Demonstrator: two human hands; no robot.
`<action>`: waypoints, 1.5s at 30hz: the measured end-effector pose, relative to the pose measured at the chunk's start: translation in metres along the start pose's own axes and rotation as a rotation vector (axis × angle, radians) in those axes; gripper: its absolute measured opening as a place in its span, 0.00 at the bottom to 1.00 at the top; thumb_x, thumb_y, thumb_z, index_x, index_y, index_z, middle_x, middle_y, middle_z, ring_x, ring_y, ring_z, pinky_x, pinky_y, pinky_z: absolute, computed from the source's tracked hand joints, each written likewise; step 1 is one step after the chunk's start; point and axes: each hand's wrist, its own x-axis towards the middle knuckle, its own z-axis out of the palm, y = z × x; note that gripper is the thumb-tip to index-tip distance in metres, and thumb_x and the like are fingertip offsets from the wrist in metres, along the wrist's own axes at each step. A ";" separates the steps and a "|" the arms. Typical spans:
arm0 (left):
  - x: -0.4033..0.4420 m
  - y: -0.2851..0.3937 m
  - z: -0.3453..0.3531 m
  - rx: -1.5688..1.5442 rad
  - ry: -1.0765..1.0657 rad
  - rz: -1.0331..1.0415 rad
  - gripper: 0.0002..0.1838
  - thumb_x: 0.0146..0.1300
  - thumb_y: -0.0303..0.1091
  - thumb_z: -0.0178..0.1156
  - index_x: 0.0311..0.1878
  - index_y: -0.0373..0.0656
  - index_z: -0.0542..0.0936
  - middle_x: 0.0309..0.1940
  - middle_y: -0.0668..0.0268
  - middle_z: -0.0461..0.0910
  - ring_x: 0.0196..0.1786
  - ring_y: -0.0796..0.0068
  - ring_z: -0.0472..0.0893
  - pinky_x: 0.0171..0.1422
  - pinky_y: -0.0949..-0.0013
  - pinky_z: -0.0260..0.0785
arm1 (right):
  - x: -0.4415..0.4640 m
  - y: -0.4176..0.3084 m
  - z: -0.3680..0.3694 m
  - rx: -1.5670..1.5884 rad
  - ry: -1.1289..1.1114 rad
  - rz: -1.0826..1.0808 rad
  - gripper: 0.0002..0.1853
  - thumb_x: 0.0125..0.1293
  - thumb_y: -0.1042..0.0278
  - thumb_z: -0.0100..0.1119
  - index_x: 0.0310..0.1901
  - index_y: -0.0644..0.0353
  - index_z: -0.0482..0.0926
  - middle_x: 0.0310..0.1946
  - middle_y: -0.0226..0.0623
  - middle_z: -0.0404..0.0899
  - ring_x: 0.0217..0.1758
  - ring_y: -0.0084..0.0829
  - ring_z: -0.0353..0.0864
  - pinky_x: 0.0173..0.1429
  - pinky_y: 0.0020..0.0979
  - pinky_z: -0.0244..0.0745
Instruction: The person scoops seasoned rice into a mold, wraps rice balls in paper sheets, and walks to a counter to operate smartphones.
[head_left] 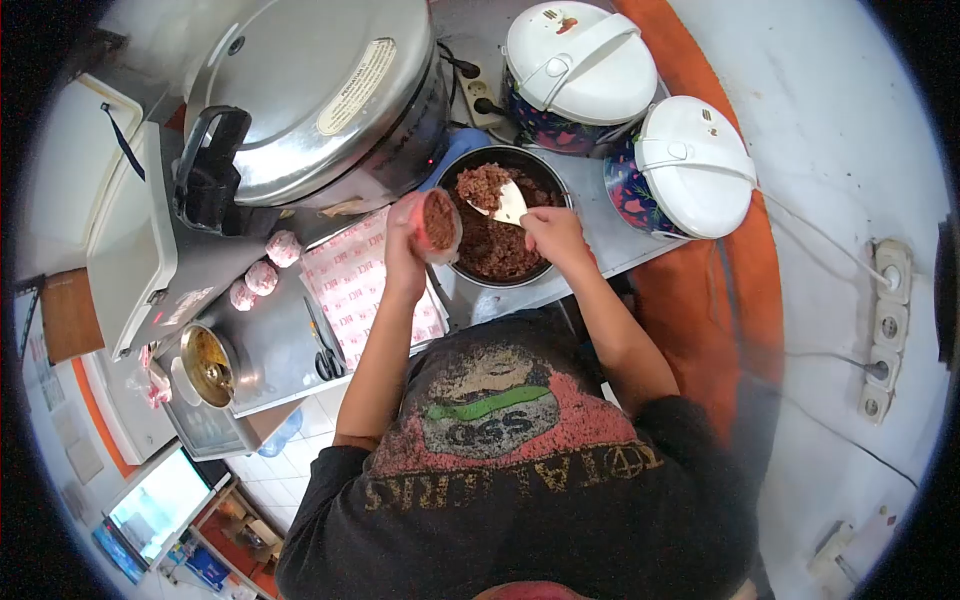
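Note:
My left hand is wrapped around a small clear cup filled with reddish-brown rice, tilted over the rim of a round pot. My right hand grips a pale rice paddle, its blade carrying a clump of brown rice. The pot holds more of the same brown rice. Paddle and cup are close together but apart. Below my left hand lies a stack of pink printed wrapping paper, partly covered by my forearm.
A large metal rice cooker stands at upper left, two white-lidded containers at upper right. Several wrapped balls, scissors and a metal pan sit at left. A power strip lies behind the pot.

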 end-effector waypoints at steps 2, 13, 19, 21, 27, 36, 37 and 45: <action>-0.005 0.012 0.033 0.090 -0.006 0.028 0.28 0.65 0.41 0.50 0.66 0.37 0.67 0.60 0.58 0.73 0.64 0.64 0.71 0.73 0.64 0.57 | -0.018 -0.005 -0.004 -0.016 0.038 -0.048 0.12 0.64 0.63 0.58 0.28 0.62 0.84 0.17 0.30 0.78 0.18 0.22 0.73 0.25 0.27 0.65; 0.009 -0.029 0.087 -0.339 -0.116 -0.459 0.25 0.59 0.44 0.44 0.53 0.39 0.79 0.48 0.56 0.83 0.54 0.58 0.81 0.64 0.58 0.71 | -0.078 0.033 0.020 -0.234 0.000 -0.378 0.28 0.67 0.72 0.57 0.69 0.56 0.69 0.31 0.46 0.74 0.35 0.49 0.76 0.42 0.42 0.72; 0.013 -0.047 0.077 -0.520 -0.172 -0.468 0.27 0.58 0.43 0.43 0.56 0.38 0.77 0.52 0.56 0.81 0.57 0.57 0.79 0.65 0.54 0.70 | -0.095 0.041 0.004 -0.249 -0.036 -0.376 0.27 0.66 0.72 0.59 0.67 0.54 0.72 0.31 0.47 0.76 0.33 0.43 0.79 0.39 0.39 0.73; 0.017 -0.049 0.070 -0.520 -0.168 -0.443 0.27 0.58 0.43 0.43 0.57 0.38 0.75 0.55 0.55 0.79 0.60 0.57 0.78 0.67 0.54 0.68 | -0.104 0.036 -0.003 -0.159 0.006 -0.301 0.25 0.66 0.72 0.59 0.66 0.54 0.74 0.31 0.47 0.77 0.33 0.39 0.79 0.39 0.37 0.72; 0.011 -0.049 0.068 -0.474 -0.179 -0.356 0.30 0.55 0.35 0.46 0.63 0.39 0.69 0.61 0.55 0.76 0.65 0.56 0.74 0.73 0.52 0.64 | -0.084 0.017 0.009 -0.066 0.202 -0.249 0.23 0.66 0.71 0.60 0.64 0.56 0.76 0.26 0.36 0.74 0.29 0.21 0.71 0.35 0.28 0.69; 0.005 -0.049 0.072 -0.505 -0.088 -0.217 0.31 0.48 0.35 0.48 0.60 0.39 0.70 0.57 0.56 0.76 0.64 0.56 0.74 0.73 0.53 0.64 | -0.090 -0.001 0.010 0.074 0.209 -0.168 0.23 0.67 0.71 0.60 0.64 0.60 0.76 0.32 0.34 0.82 0.30 0.20 0.74 0.35 0.29 0.70; 0.004 -0.050 0.073 -0.503 -0.095 -0.223 0.31 0.48 0.35 0.48 0.60 0.39 0.70 0.57 0.56 0.76 0.64 0.56 0.74 0.73 0.53 0.64 | -0.083 0.010 0.016 0.038 0.215 -0.215 0.23 0.66 0.71 0.60 0.64 0.60 0.76 0.31 0.32 0.80 0.30 0.20 0.73 0.35 0.29 0.70; 0.005 -0.023 0.054 -0.646 -0.196 -0.307 0.36 0.51 0.44 0.46 0.64 0.35 0.71 0.64 0.51 0.74 0.68 0.53 0.72 0.75 0.51 0.61 | -0.098 -0.012 0.006 0.314 0.041 -0.063 0.19 0.71 0.69 0.56 0.63 0.57 0.78 0.27 0.26 0.80 0.21 0.16 0.72 0.26 0.21 0.67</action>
